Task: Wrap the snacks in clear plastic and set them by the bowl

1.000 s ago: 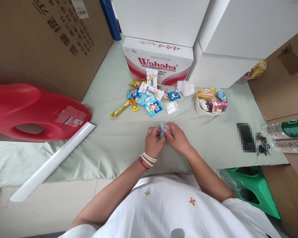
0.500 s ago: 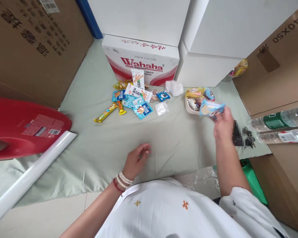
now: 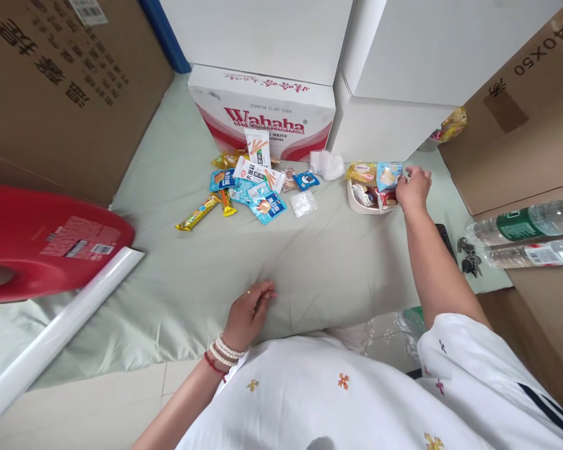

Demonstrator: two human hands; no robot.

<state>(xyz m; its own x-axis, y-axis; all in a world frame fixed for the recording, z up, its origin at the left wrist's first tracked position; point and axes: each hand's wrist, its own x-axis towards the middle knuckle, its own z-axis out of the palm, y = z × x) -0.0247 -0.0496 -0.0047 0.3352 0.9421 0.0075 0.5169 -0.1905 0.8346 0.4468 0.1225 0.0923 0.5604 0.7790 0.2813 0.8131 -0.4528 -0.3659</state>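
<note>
My right hand [image 3: 413, 189] is at the right side of a small cream container [image 3: 366, 208], its fingers closed on the edge of a light blue snack packet [image 3: 388, 175]. That packet stands up inside the container, beside a yellow snack packet [image 3: 360, 171] and a few other wrapped snacks. My left hand [image 3: 249, 314] rests low over the cloth, fingers curled together with nothing visible in them. Beyond it lies a pile of wrapped snacks, with white stick-snack packets [image 3: 259, 174], blue pouches [image 3: 267, 207] and a yellow bar [image 3: 197, 212].
Behind the pile stands a Wahaha water carton [image 3: 263, 112], with clear plastic wrappers [image 3: 327, 165] near its right end. A red jug [image 3: 51, 244] and white tube [image 3: 65, 325] are at left. Keys [image 3: 471, 261] and plastic bottles [image 3: 520, 226] lie at right.
My right hand has moved away from me with the light blue packet, from in front of the container to its right side. The packet now stands upright in it. My left hand has shifted slightly.
</note>
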